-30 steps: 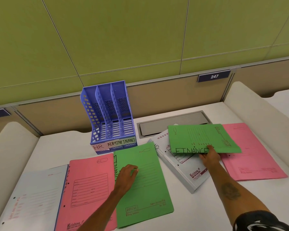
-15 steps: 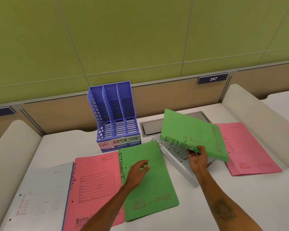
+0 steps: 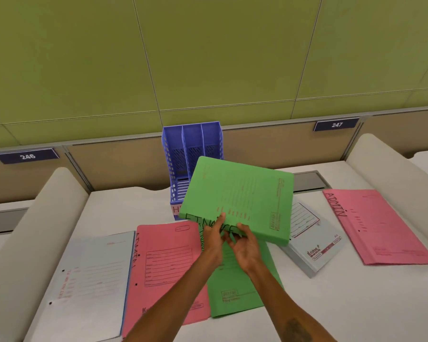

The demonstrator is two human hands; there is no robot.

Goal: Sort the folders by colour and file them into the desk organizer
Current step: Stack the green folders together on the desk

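**Green folder held up in front of the organizer**

A green folder [image 3: 240, 198] marked FINANCE is held off the desk [image 3: 356, 304], tilted, with its far edge raised in front of the blue desk organizer [image 3: 190, 144]. Its near edge is pinched by both hands: the left hand [image 3: 214, 239] and the right hand [image 3: 246, 250] are each closed on it, thumbs on top and fingers beneath. A second green folder [image 3: 237, 287] lies flat on the desk under the wrists. It is flanked by a pink folder [image 3: 166, 262] and a pale blue folder [image 3: 92, 280] on the left, and by a grey folder [image 3: 311, 240] and a pink folder lettered ADMIN [image 3: 376, 225] on the right.

The step in hand is judged to be the filing of this green folder. All three slots of the organizer appear empty, yet the label strip is covered by the folder except for an "H" – so the strip should be exposed and read before a slot is chosen. The folder would best be turned upright, spine downward, and its lower corner entered between the dividers first. With both hands bunched at one edge the far end may sag or swing; the grip could be spread wider. The light organizer may slide if it is pushed.
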